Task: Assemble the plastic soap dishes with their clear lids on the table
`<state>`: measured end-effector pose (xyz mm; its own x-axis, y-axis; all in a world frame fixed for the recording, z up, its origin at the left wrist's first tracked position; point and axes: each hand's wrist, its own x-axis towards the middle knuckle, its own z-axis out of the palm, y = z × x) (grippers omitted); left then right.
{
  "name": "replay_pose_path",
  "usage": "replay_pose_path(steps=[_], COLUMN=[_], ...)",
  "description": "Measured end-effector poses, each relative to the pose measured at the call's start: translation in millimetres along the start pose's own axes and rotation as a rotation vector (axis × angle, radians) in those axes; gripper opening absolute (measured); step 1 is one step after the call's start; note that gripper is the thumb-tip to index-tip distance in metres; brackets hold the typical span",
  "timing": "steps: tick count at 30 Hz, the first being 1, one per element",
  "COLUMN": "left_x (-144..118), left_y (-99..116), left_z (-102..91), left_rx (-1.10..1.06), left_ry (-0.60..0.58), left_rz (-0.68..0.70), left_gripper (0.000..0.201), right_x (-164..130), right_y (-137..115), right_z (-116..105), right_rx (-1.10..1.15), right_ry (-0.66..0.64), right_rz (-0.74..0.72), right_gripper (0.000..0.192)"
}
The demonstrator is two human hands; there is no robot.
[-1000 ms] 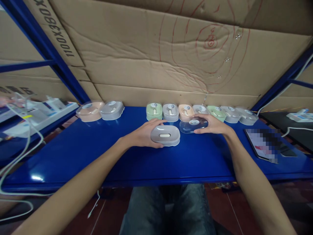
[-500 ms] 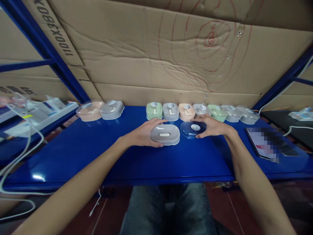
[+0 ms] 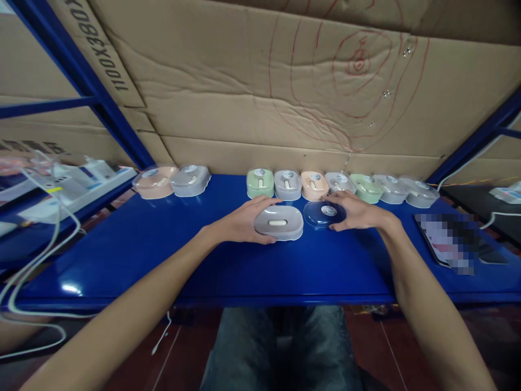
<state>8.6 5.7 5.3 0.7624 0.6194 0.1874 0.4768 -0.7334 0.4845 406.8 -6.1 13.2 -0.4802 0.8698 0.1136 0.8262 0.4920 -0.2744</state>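
My left hand (image 3: pixel 248 221) grips the left end of a grey oval box (image 3: pixel 278 230), thumb at the front and fingers behind. A small white bar lies in the middle of the box's recessed top. Just right of it, my right hand (image 3: pixel 353 210) is closed round the right end of a clear oval lid (image 3: pixel 319 217) with a round sticker. Through that lid the blue tabletop (image 3: pixel 260 271) shows. Box and lid are close together, with a narrow gap between them.
Along the cardboard back stand several lidded boxes in green (image 3: pixel 260 187), grey (image 3: pixel 287 190) and peach (image 3: pixel 314 190). A peach box (image 3: pixel 153 187) and a grey box (image 3: pixel 190 184) stand at the back left. A phone with a blurred screen (image 3: pixel 445 241) lies at right. White cables (image 3: pixel 61 217) hang at left.
The view has shifted slightly, so everything sits a little further right in the picture. Both hands keep their holds on the box and the lid.
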Motion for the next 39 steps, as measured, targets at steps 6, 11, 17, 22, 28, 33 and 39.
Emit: replay_pose_path(steps=[6, 11, 17, 22, 28, 33, 39], left_x=[0.6, 2.7, 4.3, 5.0, 6.1, 5.1, 4.4], left_y=[-0.2, 5.2, 7.9, 4.4, 1.3, 5.3, 9.5], left_z=[9.0, 17.1, 19.0, 21.9, 22.2, 17.8, 15.1], left_rx=[-0.017, -0.036, -0.008, -0.015, -0.058, -0.099, -0.126], left_ry=[0.023, 0.07, 0.055, 0.058, 0.083, 0.106, 0.156], left_rz=[-0.022, 0.005, 0.014, -0.035, -0.021, -0.052, -0.06], left_gripper=[0.109, 0.105, 0.109, 0.112, 0.118, 0.128, 0.139], right_x=[8.7, 21.9, 23.6, 22.6, 21.5, 22.6, 24.9], right_y=[-50.9, -94.2, -98.1, -99.3, -103.1, -107.1, -106.1], right_z=[4.7, 38.9, 55.9, 52.1, 49.1, 43.4, 45.4], right_rx=[0.119, 0.227, 0.175, 0.201, 0.223, 0.305, 0.331], right_ry=[0.287, 0.275, 0.208, 0.169, 0.135, 0.185, 0.27], right_rz=[-0.149, -0.317, -0.345, -0.323, -0.263, -0.243, -0.231], right_gripper=[0.065, 0.077, 0.056, 0.046, 0.043, 0.034, 0.029])
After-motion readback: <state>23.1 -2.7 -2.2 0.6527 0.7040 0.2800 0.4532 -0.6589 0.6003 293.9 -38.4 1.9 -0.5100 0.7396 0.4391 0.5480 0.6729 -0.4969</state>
